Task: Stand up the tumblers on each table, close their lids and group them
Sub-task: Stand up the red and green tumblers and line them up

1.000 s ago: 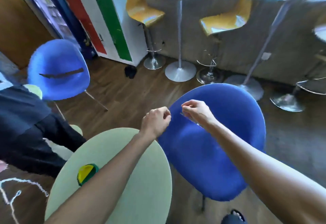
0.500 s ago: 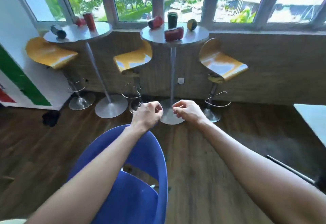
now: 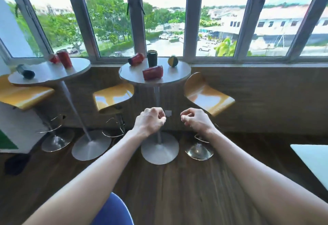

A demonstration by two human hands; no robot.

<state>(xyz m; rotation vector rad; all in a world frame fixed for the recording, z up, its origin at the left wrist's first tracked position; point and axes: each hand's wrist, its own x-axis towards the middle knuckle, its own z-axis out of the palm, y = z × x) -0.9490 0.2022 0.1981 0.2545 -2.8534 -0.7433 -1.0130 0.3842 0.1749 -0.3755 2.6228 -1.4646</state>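
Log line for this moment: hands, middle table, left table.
hands: left and right curled, empty | middle table: two red tumblers down, dark one upright | left table: untouched

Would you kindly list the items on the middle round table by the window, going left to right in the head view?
Red tumbler on its side → upright dark tumbler → yellow and dark tumbler. The front red tumbler overlaps these, so it is omitted.
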